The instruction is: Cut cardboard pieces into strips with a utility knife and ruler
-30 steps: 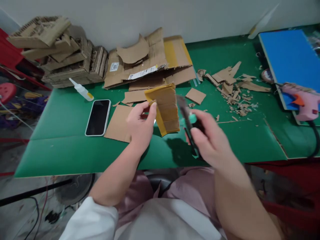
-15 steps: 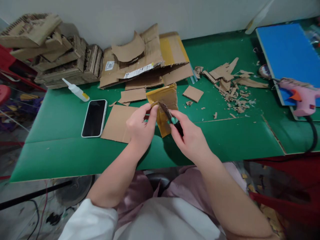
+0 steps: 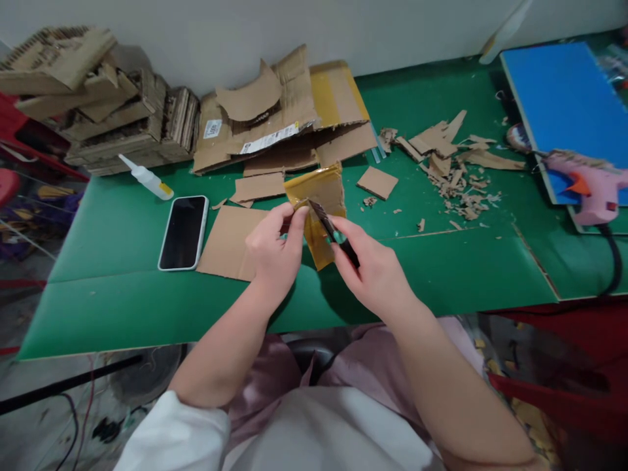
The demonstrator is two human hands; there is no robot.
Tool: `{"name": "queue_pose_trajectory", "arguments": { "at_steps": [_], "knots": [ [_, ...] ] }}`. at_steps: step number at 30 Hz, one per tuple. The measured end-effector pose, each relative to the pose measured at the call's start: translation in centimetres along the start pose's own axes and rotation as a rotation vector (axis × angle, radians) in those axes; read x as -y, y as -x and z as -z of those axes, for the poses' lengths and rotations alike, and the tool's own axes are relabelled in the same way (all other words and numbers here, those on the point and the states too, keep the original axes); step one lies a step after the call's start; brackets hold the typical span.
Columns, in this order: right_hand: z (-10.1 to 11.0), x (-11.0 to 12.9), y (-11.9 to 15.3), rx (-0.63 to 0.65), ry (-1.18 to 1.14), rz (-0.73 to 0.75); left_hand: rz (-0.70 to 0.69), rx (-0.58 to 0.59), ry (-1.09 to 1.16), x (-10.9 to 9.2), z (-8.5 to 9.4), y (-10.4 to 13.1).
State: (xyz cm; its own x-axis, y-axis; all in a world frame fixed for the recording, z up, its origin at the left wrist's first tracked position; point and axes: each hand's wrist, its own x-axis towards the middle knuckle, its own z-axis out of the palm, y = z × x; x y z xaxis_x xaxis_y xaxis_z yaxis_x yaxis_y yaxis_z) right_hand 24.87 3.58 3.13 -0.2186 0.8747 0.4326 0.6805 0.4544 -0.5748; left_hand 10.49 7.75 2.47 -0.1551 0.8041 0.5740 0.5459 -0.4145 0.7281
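My left hand pinches the left edge of a taped cardboard piece, which is held up off the table and partly covered in shiny yellow-brown tape. My right hand is closed around the handle of a utility knife, black with a green part. Its blade lies against the cardboard and points at my left thumb and fingertips. Under my left hand, a flat cardboard square rests on the green table, beside a phone with a dark screen. A small cardboard square lies beyond my right hand.
Cardboard strips are stacked at the back left, near a white glue bottle. Flattened boxes lean by the wall. Torn scraps lie to the right, before a blue board and a pink glue gun.
The view has shifted very slightly. Both hands keep their grips, and the knife and the taped cardboard stay in nearly the same position.
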Motion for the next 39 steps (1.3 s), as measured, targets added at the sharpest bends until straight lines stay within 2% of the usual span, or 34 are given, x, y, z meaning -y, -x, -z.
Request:
{"name": "queue_pose_trajectory", "arguments": {
  "at_steps": [9, 18, 25, 32, 35, 39],
  "knots": [
    [0.22, -0.08, 0.03, 0.024, -0.006, -0.024, 0.098, -0.006, 0.083, 0.52, -0.22, 0.36],
    [0.02, -0.06, -0.06, 0.023, -0.008, -0.035, -0.006, -0.035, -0.016, 0.08, -0.14, 0.12],
    [-0.23, -0.17, -0.28, 0.007, 0.002, -0.027, -0.128, -0.027, -0.012, -0.04, -0.27, 0.29],
    [-0.05, -0.01, -0.11, 0.018, 0.011, -0.041, -0.024, -0.028, 0.021, 0.14, -0.37, 0.46],
    [0.14, 0.07, 0.03, 0.022, 0.024, -0.056, 0.014, 0.016, 0.033, -0.01, -0.29, 0.39],
    [0.41, -0.03, 0.08, 0.012, 0.042, -0.072, 0.005, 0.139, 0.014, -0.47, -0.20, 0.30]
  ]
}}
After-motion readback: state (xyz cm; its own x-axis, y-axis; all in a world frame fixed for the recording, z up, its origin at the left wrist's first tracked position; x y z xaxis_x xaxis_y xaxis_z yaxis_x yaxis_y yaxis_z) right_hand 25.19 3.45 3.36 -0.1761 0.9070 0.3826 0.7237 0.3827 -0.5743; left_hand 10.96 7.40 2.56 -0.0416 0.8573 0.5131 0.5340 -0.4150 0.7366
